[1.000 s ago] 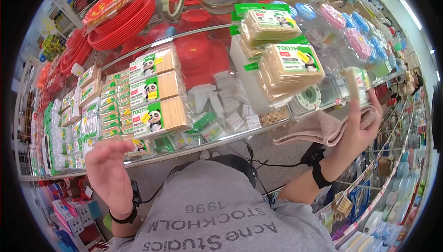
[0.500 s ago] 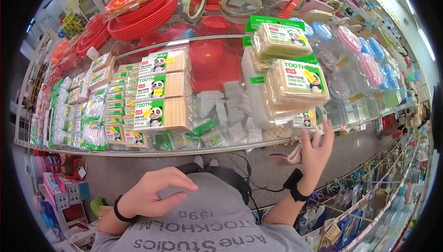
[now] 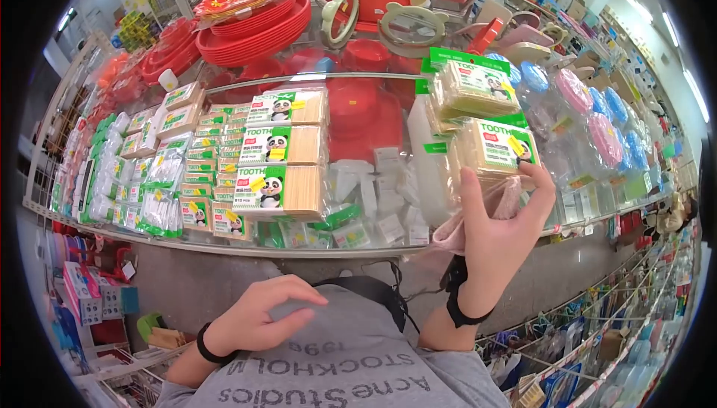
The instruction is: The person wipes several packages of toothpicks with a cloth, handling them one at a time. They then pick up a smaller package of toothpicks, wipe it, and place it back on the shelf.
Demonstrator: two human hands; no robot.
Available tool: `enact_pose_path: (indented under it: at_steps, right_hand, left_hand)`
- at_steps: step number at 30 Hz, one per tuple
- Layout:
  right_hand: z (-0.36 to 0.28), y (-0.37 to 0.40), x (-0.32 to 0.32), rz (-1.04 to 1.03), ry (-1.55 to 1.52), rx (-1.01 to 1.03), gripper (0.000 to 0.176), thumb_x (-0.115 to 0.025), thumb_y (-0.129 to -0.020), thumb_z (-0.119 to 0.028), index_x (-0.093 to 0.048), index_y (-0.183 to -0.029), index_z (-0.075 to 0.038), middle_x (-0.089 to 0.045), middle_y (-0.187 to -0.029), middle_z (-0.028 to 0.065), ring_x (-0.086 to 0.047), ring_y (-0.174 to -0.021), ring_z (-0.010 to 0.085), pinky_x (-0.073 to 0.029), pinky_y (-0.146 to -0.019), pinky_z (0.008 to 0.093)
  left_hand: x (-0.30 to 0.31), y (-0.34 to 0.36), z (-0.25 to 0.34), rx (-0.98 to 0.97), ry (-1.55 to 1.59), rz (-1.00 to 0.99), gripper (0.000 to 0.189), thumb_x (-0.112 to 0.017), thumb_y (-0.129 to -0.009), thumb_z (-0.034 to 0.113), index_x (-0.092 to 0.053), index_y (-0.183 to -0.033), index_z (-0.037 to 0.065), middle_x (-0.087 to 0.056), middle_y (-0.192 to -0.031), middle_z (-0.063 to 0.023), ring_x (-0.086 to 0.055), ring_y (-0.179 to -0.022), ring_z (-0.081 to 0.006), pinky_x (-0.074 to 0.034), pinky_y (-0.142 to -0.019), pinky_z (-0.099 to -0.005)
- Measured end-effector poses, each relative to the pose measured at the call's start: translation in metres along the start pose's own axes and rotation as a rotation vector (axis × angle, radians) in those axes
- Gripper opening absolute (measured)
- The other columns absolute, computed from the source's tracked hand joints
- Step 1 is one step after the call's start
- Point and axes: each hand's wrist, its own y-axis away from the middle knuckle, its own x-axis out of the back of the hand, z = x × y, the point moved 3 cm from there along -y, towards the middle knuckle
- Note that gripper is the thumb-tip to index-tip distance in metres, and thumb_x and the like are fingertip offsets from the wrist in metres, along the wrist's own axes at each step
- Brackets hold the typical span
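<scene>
My right hand [image 3: 502, 236] reaches up to the shelf with a pink cloth [image 3: 452, 235] in its grasp. Its thumb and fingers are spread along the near edge of a toothpick pack [image 3: 489, 143], with part of the cloth between them. This pack has a green and white panda label and tops the front stack on the right; another toothpick pack [image 3: 474, 83] lies behind it. Close to my grey shirt, my left hand [image 3: 263, 315] hovers with fingers extended and thumb apart, holding nothing.
Left of centre, panda-labelled toothpick packs [image 3: 280, 188] stand in a column beside smaller packs. Red trays [image 3: 254, 31] and bear-eared mirrors [image 3: 411, 27] occupy the back. Lidded plastic containers [image 3: 605, 139] are at right. A metal rail [image 3: 299, 250] edges the shelf; a goods rack stands behind me.
My right hand has moved up and inward from the shelf's front edge to the toothpick pack, carrying the cloth. The view has shifted slightly; my left hand keeps its pose.
</scene>
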Motion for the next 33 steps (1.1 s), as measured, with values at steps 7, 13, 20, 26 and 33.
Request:
enact_pose_path:
  at_steps: [7, 13, 20, 26, 33]
  right_hand:
    - [-0.007, 0.004, -0.005, 0.132, -0.24, -0.066, 0.049, -0.083, -0.067, -0.008, -0.047, -0.1, -0.004, -0.047, -0.134, 0.0212, -0.049, -0.123, 0.0281, -0.041, -0.103, 0.0404]
    - [-0.055, 0.021, 0.017, 0.117, -0.528, 0.318, 0.052, -0.085, -0.065, -0.012, -0.048, -0.101, -0.002, -0.045, -0.14, 0.0231, -0.051, -0.122, 0.0317, -0.045, -0.099, 0.0434]
    - [-0.094, 0.092, -0.02, -0.585, -0.687, 0.53, 0.048, -0.09, -0.06, -0.027, -0.057, -0.087, -0.005, -0.046, -0.136, 0.0328, -0.065, -0.097, 0.039, -0.056, -0.073, 0.0413]
    - [-0.078, 0.097, -0.031, -0.841, -0.423, 0.377, 0.038, -0.085, -0.067, -0.02, -0.057, -0.088, -0.008, -0.05, -0.134, 0.0218, -0.068, -0.077, 0.0255, -0.053, -0.06, 0.0335]
    - [-0.036, 0.088, -0.006, -0.664, -0.452, -0.453, 0.031, -0.075, -0.086, -0.014, -0.047, -0.08, -0.005, -0.051, -0.076, 0.0038, -0.047, -0.069, 0.0081, -0.039, -0.062, 0.0223]
  left_hand:
    - [0.022, 0.015, -0.016, -0.032, -0.017, 0.018, 0.021, -0.063, -0.087, 0.003, -0.067, -0.109, 0.003, -0.067, -0.103, -0.0111, -0.066, -0.093, -0.0249, -0.05, -0.083, -0.0325]
    - [0.042, 0.022, -0.033, -0.009, 0.311, -0.012, 0.03, -0.063, -0.089, 0.006, -0.061, -0.119, 0.003, -0.066, -0.116, -0.0135, -0.062, -0.106, -0.0232, -0.047, -0.092, -0.0376]
    - [0.023, 0.005, -0.028, -0.104, 0.752, -0.075, 0.076, -0.067, -0.091, 0.032, -0.028, -0.148, 0.001, -0.045, -0.144, -0.0147, -0.048, -0.131, -0.0257, -0.037, -0.11, -0.041]
    - [0.034, -0.008, -0.036, 0.1, 0.708, 0.316, 0.068, -0.056, -0.094, 0.032, -0.027, -0.147, 0.0, -0.049, -0.139, -0.0198, -0.056, -0.122, -0.0335, -0.052, -0.095, -0.0445]
    - [0.035, 0.004, -0.059, 0.231, 0.822, 0.384, 0.051, -0.052, -0.098, 0.014, -0.034, -0.143, -0.002, -0.051, -0.137, -0.0206, -0.058, -0.119, -0.0327, -0.054, -0.093, -0.0505]
